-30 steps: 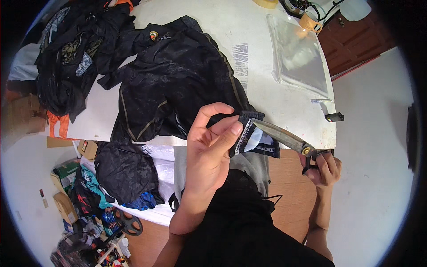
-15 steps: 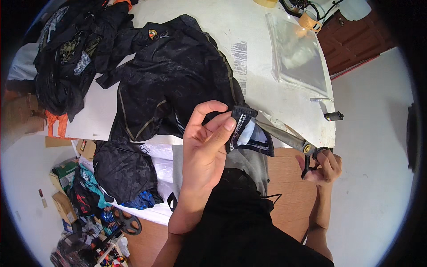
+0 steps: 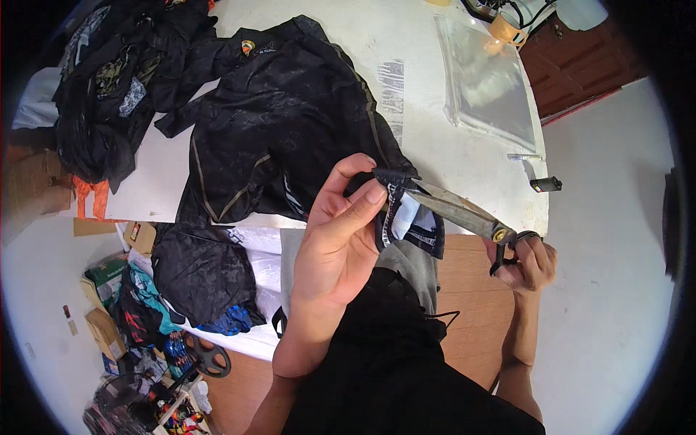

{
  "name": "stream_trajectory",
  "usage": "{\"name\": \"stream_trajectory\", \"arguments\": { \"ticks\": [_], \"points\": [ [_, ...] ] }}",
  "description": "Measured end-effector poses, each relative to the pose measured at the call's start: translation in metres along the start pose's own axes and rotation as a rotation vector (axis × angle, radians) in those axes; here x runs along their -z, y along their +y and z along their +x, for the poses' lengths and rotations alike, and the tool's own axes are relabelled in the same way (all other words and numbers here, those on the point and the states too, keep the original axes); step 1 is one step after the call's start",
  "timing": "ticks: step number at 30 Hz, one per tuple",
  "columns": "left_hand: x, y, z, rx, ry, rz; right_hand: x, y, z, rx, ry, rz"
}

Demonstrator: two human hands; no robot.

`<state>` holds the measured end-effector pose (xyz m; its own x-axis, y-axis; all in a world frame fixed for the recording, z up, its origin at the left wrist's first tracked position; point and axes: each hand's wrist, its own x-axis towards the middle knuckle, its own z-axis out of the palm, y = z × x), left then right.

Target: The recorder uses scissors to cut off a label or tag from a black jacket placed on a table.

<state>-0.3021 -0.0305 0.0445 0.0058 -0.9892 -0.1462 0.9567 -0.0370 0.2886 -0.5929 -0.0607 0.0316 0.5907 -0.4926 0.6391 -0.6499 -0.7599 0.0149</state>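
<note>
A black shirt (image 3: 290, 116) with tan piping is spread over the white table (image 3: 471, 163). Its sleeve end (image 3: 420, 235) is turned up, showing a pale lining and white overlock stitching. Thumb and fingers of my left hand (image 3: 337, 228) pinch this sleeve end just off the table's front edge. My right hand (image 3: 528, 264) grips large scissors (image 3: 464, 216) by their black handles. The blades point left, with their tips at the upper edge of the pinched cloth. Whether the tips touch the fabric cannot be made out.
A heap of dark garments (image 3: 109, 94) lies on the table's left. Clear plastic bags (image 3: 489, 90), a small black cutter-like object (image 3: 546, 184) and an orange mug (image 3: 506, 30) are toward the right. Below the table, at left, are more clothes (image 3: 203, 275) and boxes.
My left hand has shifted slightly up and right with the sleeve end. The scissor blades have come closer together and their tips sit nearer the cloth's upper edge.
</note>
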Motion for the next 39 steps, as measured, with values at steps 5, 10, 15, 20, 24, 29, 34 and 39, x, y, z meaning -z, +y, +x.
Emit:
{"name": "stream_trajectory", "arguments": {
  "ticks": [5,10,15,20,24,29,34,39],
  "points": [
    [0.0,0.001,-0.001,0.03,-0.022,-0.031,-0.001,-0.001,0.002,-0.01,0.009,-0.01],
    [-0.002,0.001,0.001,0.032,-0.011,-0.027,0.0,0.001,-0.003,-0.019,-0.002,-0.031],
    [0.018,0.0,0.005,0.074,-0.2,-0.147,-0.002,0.001,-0.001,0.007,0.008,-0.028],
    [0.005,-0.001,0.004,0.087,-0.109,-0.089,-0.005,0.002,-0.006,0.012,0.055,-0.056],
    [0.002,0.0,0.003,0.078,-0.033,-0.023,-0.005,-0.001,-0.002,0.018,0.058,-0.084],
    [0.012,-0.002,0.006,0.102,-0.116,-0.09,-0.007,0.0,-0.005,0.002,0.063,-0.059],
    [0.017,-0.003,0.008,0.124,-0.206,-0.169,-0.005,0.001,-0.007,-0.022,0.0,-0.006],
    [0.015,-0.001,0.008,0.068,-0.172,-0.051,-0.007,-0.002,-0.009,-0.089,0.009,-0.102]
  ]
}}
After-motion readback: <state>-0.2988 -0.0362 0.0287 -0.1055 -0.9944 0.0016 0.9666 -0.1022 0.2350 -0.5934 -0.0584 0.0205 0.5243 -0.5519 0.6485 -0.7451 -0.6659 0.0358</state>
